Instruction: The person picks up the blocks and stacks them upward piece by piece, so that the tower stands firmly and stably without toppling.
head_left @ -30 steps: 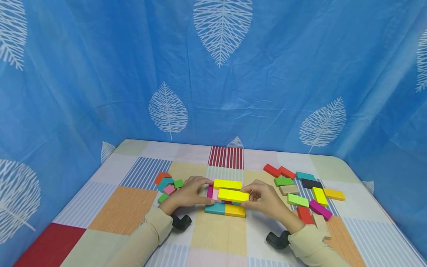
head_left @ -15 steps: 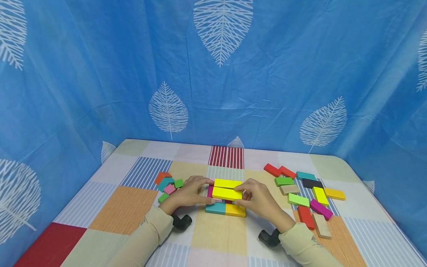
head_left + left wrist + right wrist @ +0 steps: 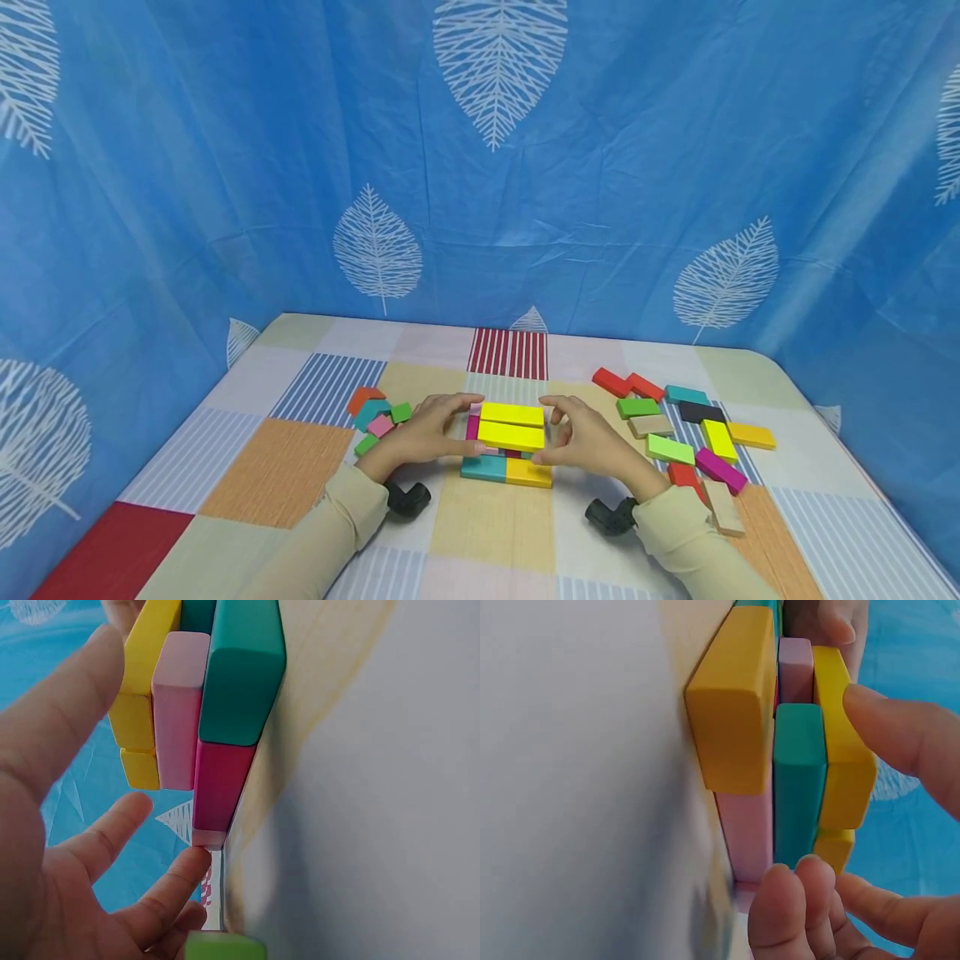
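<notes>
Matt painted wooden blocks (image 3: pixel 512 425), smooth checked tablecloth (image 3: pixel 277 471), blue cloth backdrop (image 3: pixel 225 167)

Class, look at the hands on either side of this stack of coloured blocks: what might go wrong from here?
1. The left hand and right hand press the stack from both ends; uneven pressure may slide a layer askew.
2. The top yellow blocks lie loose and could slip off.

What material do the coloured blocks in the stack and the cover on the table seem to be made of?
The blocks of the stack look like painted wood, though moulded plastic is possible: solid thick slabs, opaque matte colour, softly rounded corners in both wrist views. One loose tan block looks like bare wood. The table cover seems printed fabric or vinyl: flat checked and striped patches.
</notes>
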A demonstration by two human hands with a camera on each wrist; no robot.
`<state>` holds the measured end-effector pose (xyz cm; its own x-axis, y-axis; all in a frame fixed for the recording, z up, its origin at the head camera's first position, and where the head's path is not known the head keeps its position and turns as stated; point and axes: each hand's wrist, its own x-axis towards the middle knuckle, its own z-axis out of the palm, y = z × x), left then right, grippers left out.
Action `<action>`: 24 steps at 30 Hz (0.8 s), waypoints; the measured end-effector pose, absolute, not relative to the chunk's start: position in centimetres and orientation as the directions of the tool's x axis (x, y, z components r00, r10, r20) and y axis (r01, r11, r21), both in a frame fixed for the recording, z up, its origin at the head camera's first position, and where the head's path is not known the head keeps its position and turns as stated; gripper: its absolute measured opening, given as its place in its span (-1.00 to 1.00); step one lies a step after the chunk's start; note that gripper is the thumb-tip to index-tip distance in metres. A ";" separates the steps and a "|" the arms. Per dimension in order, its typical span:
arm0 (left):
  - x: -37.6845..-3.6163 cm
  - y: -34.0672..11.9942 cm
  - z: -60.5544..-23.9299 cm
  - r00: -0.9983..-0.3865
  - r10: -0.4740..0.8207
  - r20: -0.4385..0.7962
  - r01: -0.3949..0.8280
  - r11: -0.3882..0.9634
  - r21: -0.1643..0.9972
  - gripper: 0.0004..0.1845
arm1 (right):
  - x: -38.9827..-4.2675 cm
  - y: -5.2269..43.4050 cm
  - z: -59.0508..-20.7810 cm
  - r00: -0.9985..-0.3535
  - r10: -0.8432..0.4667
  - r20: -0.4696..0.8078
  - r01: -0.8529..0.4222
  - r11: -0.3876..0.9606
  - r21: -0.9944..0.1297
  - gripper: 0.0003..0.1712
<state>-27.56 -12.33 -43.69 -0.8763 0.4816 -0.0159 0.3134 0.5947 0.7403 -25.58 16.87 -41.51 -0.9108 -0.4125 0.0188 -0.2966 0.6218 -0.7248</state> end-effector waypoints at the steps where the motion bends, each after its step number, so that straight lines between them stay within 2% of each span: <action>1: -27.6 -12.3 -43.7 -0.873 0.488 -0.006 0.325 0.589 0.740 -0.16 | -25.7 16.9 -41.7 -0.911 -0.413 0.004 -0.282 0.614 -0.737 0.03; 10: -27.5 -12.3 -43.7 -0.880 0.475 0.001 0.320 0.591 0.740 -0.25 | -26.2 17.0 -42.3 -0.923 -0.383 -0.019 -0.225 0.580 -0.783 -0.14; 24: -27.5 -12.2 -43.7 -0.889 0.458 -0.013 0.297 0.599 0.743 -0.28 | -26.2 17.2 -42.4 -0.924 -0.383 -0.020 -0.218 0.566 -0.795 -0.16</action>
